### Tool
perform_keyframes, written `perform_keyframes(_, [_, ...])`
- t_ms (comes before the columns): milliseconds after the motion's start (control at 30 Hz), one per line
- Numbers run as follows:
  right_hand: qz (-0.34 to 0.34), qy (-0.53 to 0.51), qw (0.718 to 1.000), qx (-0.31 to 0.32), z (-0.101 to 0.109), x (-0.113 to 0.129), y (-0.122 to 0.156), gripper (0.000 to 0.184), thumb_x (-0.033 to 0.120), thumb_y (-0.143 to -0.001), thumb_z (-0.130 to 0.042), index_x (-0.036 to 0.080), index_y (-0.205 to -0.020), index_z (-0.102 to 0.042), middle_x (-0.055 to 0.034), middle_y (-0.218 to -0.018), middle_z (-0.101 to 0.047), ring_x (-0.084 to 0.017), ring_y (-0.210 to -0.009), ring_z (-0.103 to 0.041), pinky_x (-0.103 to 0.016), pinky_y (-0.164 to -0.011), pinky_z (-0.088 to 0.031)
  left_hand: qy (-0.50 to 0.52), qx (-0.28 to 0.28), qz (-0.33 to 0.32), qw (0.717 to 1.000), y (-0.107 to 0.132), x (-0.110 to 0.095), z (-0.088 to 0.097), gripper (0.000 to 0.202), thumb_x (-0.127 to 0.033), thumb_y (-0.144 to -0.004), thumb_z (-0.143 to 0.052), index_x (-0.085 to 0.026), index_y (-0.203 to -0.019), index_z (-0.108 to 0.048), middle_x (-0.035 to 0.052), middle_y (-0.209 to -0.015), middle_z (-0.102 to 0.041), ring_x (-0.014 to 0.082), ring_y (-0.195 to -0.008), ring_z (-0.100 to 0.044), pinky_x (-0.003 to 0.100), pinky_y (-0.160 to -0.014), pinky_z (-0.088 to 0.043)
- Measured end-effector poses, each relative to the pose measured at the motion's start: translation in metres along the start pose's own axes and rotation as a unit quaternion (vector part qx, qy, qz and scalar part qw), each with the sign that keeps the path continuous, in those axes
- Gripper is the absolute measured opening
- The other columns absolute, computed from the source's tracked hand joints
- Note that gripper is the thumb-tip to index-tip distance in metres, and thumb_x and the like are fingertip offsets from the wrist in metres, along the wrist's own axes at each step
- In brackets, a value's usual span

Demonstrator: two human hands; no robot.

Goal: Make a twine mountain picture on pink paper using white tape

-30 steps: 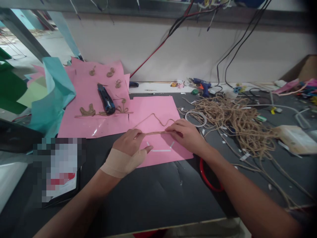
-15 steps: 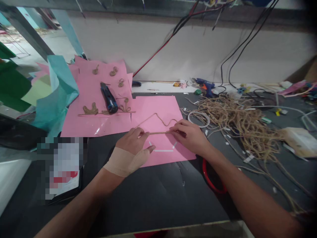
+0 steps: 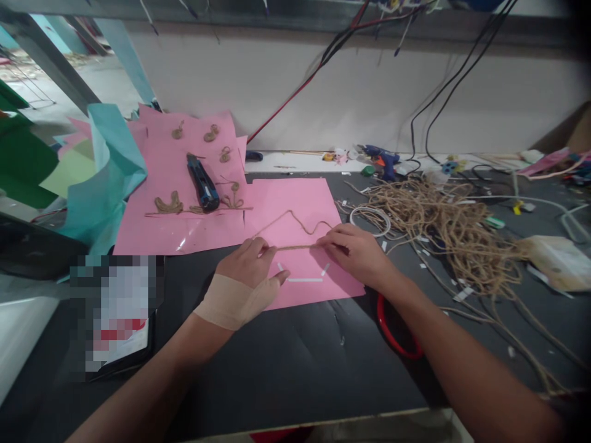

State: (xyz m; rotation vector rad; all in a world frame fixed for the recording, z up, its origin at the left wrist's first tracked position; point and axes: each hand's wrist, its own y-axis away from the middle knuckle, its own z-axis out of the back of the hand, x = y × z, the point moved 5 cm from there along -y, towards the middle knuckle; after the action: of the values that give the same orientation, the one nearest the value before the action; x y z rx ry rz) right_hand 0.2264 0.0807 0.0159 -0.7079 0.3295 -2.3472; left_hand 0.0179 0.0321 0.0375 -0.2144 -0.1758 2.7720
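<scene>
A thin brown twine [image 3: 298, 247] is stretched straight between my two hands, low over a pink sheet [image 3: 302, 197]. My left hand [image 3: 249, 261], wrapped at the wrist in a tan bandage [image 3: 226, 301], pinches one end of that stretch. At the other end my right hand [image 3: 353, 249] pinches the same twine between thumb and fingers. A looser bend of twine rises behind the taut part and passes toward both hands. Several pale strips [image 3: 305, 280] lie on the sheet just below the twine, one long and level, short ones slanting at its ends.
A large tangle of twine [image 3: 457, 221] and a white ring [image 3: 370, 220] lie to the right. A blue-black utility knife [image 3: 202, 184] rests on another pink sheet [image 3: 152, 160] with small twine coils. A red handle [image 3: 392, 338] shows beneath my right forearm; a glue gun [image 3: 381, 161] sits behind.
My right hand has shifted very slightly to the right, and the straight stretch of twine is a little longer. My left hand stays almost where it was.
</scene>
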Motion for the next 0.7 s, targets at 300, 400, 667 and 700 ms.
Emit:
perform_keyframes(300, [0.016, 0.037, 0.999, -0.001, -0.002, 0.001, 0.001, 0.023, 0.014, -0.093, -0.055, 0.023, -0.102, -0.075, -0.0050, -0.091, -0.065, -0.017, -0.084, -0.060, -0.031, -0.074, -0.048, -0.019, 0.002, -0.009, 1.000, 0.000, -0.001, 0.000, 0.027, -0.037, -0.090, -0.061, -0.016, -0.105, -0.069, 0.0080, -0.109, -0.066, 0.0246, -0.107, -0.063, 0.036, -0.082, -0.055])
perform_keyframes(400, [0.028, 0.055, 0.998, 0.005, -0.002, 0.001, 0.003, 0.023, 0.014, -0.093, -0.056, 0.022, -0.105, -0.074, -0.0059, -0.091, -0.064, -0.018, -0.084, -0.059, -0.032, -0.074, -0.049, -0.026, 0.008, -0.009, 1.000, -0.001, -0.001, 0.000, 0.028, -0.038, -0.089, -0.063, -0.016, -0.105, -0.069, 0.0078, -0.109, -0.066, 0.0249, -0.106, -0.063, 0.037, -0.080, -0.055])
perform_keyframes(667, [0.065, 0.101, 0.992, 0.030, -0.004, 0.007, 0.003, 0.024, 0.016, -0.094, -0.055, 0.020, -0.106, -0.075, -0.0093, -0.096, -0.066, -0.021, -0.089, -0.059, -0.035, -0.077, -0.049, -0.028, 0.007, -0.006, 1.000, 0.005, 0.001, 0.003, 0.028, -0.040, -0.088, -0.065, -0.018, -0.105, -0.069, 0.0075, -0.110, -0.067, 0.0243, -0.107, -0.063, 0.036, -0.084, -0.054])
perform_keyframes(700, [0.063, 0.101, 0.992, 0.036, -0.003, 0.008, 0.003, 0.024, 0.016, -0.094, -0.054, 0.020, -0.106, -0.075, -0.0096, -0.096, -0.066, -0.021, -0.088, -0.059, -0.034, -0.076, -0.049, -0.029, 0.008, -0.005, 1.000, 0.005, 0.001, 0.004, 0.028, -0.040, -0.088, -0.065, -0.018, -0.105, -0.069, 0.0076, -0.109, -0.067, 0.0242, -0.107, -0.063, 0.035, -0.084, -0.054])
